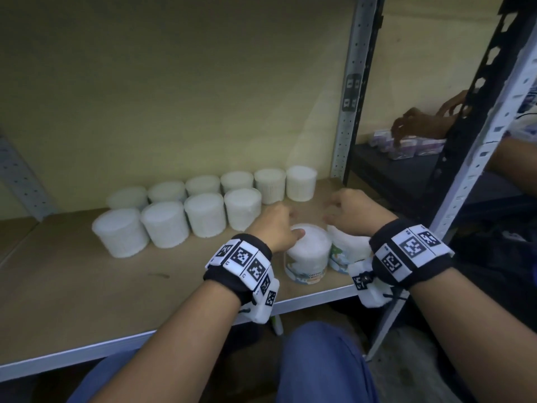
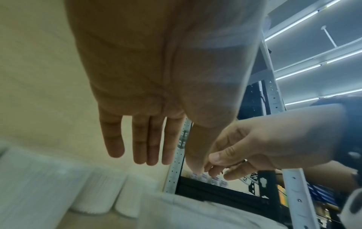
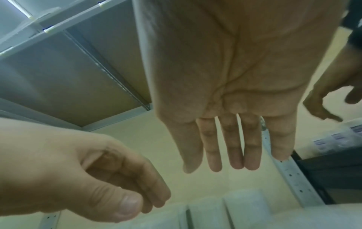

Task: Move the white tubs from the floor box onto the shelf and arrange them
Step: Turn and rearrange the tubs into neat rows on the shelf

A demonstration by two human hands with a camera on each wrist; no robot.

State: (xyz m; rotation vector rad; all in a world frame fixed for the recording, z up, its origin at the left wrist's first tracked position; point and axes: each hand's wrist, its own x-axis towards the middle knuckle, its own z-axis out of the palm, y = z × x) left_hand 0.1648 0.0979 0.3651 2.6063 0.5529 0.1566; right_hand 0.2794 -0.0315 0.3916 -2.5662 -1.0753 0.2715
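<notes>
Tubs, two white round plastic ones with printed labels (image 1: 308, 253), stood touching near the front edge of the brown board shelf (image 1: 87, 286), right of two tidy rows of tubs (image 1: 186, 205). They looked light, rigid and smooth, best gripped round the sides. Left hand (image 1: 274, 228) and right hand (image 1: 353, 212) hovered above, fingers extended, holding nothing. Grey perforated upright (image 1: 348, 112) stood at the far right.
</notes>
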